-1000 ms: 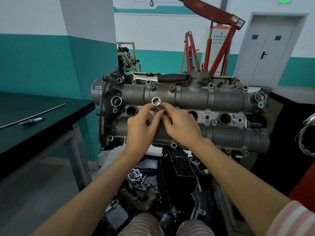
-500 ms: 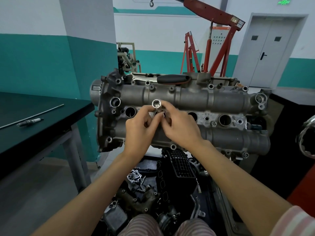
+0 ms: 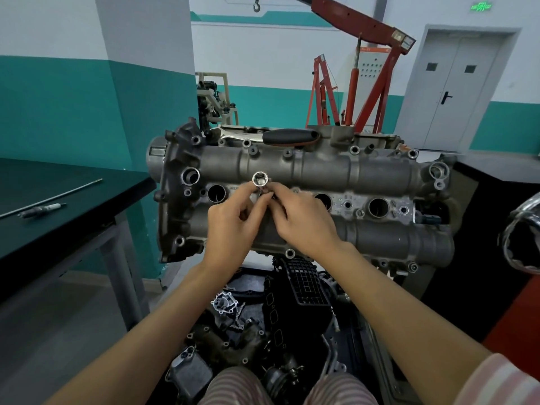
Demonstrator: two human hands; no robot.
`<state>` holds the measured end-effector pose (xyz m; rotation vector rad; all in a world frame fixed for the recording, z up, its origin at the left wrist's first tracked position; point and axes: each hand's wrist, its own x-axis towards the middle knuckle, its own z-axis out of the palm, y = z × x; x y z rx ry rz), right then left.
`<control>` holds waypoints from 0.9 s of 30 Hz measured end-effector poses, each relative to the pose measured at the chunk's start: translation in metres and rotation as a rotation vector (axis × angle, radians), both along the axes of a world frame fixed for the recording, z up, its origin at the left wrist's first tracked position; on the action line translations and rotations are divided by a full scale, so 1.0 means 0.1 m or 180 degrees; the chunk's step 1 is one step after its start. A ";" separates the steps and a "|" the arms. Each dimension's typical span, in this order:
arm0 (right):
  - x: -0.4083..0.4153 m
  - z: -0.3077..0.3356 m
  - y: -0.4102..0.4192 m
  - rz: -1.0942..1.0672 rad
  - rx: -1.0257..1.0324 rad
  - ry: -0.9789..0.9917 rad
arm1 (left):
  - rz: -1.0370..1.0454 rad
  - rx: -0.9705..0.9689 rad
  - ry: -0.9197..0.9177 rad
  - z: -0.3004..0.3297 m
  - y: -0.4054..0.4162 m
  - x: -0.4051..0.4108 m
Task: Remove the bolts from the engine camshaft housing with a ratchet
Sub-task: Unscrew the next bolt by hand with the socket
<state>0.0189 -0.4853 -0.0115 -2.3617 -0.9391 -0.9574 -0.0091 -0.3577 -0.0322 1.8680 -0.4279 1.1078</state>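
The grey camshaft housing [image 3: 321, 171] stands before me on the engine, with bolt heads along its edges. Both hands meet over its middle on a shiny socket with a short extension [image 3: 260, 180], its open end facing me. My left hand [image 3: 230, 226] pinches the shaft from the left with thumb and fingers. From the right, my right hand [image 3: 304, 220] pinches it with curled fingers. The lower end of the tool is hidden by my fingers. A ratchet with a black handle [image 3: 287, 136] lies on the far top edge of the housing.
A dark workbench [image 3: 58, 229] at left carries a spark plug [image 3: 43, 209] and a thin rod. Loose engine parts [image 3: 248, 325] lie on the floor below. A red engine hoist [image 3: 362, 77] stands behind. A chrome part [image 3: 523, 238] juts in at right.
Both hands stay on the socket tool; my fingers have shifted slightly around its shaft, and the view has drifted a little.
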 end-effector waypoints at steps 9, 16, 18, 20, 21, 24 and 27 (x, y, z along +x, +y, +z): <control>0.03 0.00 -0.01 -0.0092 0.0179 0.0317 | -0.0092 -0.0061 0.0013 0.00 -0.02 -0.01; -0.01 0.01 0.02 -0.0116 0.0054 0.0196 | 0.0066 0.0015 0.0065 0.00 0.00 0.02; 0.01 0.02 0.02 -0.0163 0.0236 0.0513 | 0.0055 -0.0173 0.0133 0.01 -0.02 0.03; 0.04 0.04 0.03 -0.0229 0.0445 0.0749 | 0.0074 -0.0216 0.0145 0.03 -0.03 0.02; 0.05 0.06 0.04 -0.0247 0.0549 0.0811 | 0.0077 -0.0173 0.0145 0.04 -0.04 0.01; 0.08 0.09 0.06 -0.0344 0.0532 0.0850 | 0.0115 0.0369 0.0115 0.13 0.00 -0.01; 0.12 0.14 0.08 -0.0486 0.0017 0.0741 | 0.0148 0.1011 -0.0033 0.22 0.09 0.02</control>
